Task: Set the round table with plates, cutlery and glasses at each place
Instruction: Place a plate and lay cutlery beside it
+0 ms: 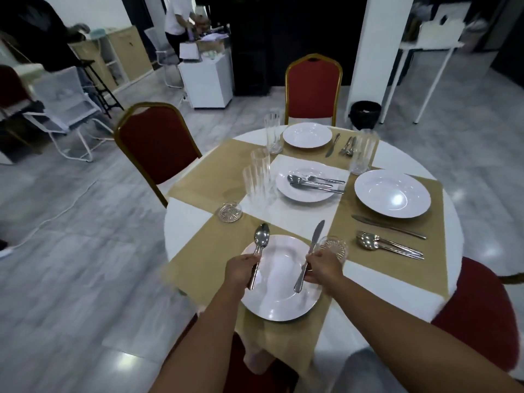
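Observation:
A white plate (279, 296) lies on the near tan placemat of the round white table (181, 219). Over the plate's left rim my left hand (241, 269) holds a spoon (261, 239), possibly with a fork under it. Over the right rim my right hand (324, 265) grips a knife (314, 242), blade pointing away. The centre plate (295, 194) carries a spoon, fork and knife. Two more plates, one at the right (392, 194) and one at the far side (307, 135), have cutlery beside them. Tall clear glasses stand at the left (259, 177), at the back (273, 134) and at the right (363, 151).
Two glass coasters lie on the table, one left of centre (230, 212), one beside my right hand (336, 246). Red chairs with gold frames stand at the left (156, 148), at the far side (313, 89) and at the near right (479, 321). People stand in the background at the upper left.

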`<state>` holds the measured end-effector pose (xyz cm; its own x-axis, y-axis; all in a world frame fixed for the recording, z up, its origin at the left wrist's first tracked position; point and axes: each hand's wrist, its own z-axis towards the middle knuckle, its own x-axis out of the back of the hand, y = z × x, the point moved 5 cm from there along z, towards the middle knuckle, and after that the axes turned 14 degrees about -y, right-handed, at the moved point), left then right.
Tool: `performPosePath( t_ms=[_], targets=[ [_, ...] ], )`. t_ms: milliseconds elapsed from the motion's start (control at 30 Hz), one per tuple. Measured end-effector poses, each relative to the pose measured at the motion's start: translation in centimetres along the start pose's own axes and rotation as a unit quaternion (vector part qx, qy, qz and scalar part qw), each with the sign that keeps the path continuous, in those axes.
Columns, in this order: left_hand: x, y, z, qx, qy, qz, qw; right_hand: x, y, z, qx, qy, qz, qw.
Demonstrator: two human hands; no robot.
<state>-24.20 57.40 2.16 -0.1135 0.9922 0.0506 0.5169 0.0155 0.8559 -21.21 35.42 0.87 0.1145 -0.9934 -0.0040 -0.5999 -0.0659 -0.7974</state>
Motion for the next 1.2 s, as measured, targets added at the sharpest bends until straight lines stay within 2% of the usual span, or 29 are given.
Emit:
performPosePath(
  t_ms=[233, 500, 833, 1067, 1200],
  targets=[
    [2.5, -1.7, -3.0, -0.005, 0.038, -0.049, 0.998, -2.7, 1.2, -2.7, -0.005, -0.046, -0.033, 0.998],
    [7.0, -4.2, -4.0, -0.003, 0.107, 0.008, 0.994, -7.8, 1.7, -3.3, -0.01, -0.079, -0.066, 0.995],
    [12.8, -3.9, -1.3, 0.02, 0.099, -0.012, 0.995, -15.4, -0.9, -1.3, 0.013, -0.074, -0.035, 0.997],
    [15.5, -3.2, 2.7, 0.025, 0.111, 0.023, 0.993, -20.2, -2.7, 2.6, 0.037, -0.041, -0.12, 0.991],
    [16.2, -2.6, 4.4, 0.022, 0.127, 0.045, 0.991, -22.3, -2.3, 4.7, 0.019, -0.033, -0.227, 0.973]
  ],
)
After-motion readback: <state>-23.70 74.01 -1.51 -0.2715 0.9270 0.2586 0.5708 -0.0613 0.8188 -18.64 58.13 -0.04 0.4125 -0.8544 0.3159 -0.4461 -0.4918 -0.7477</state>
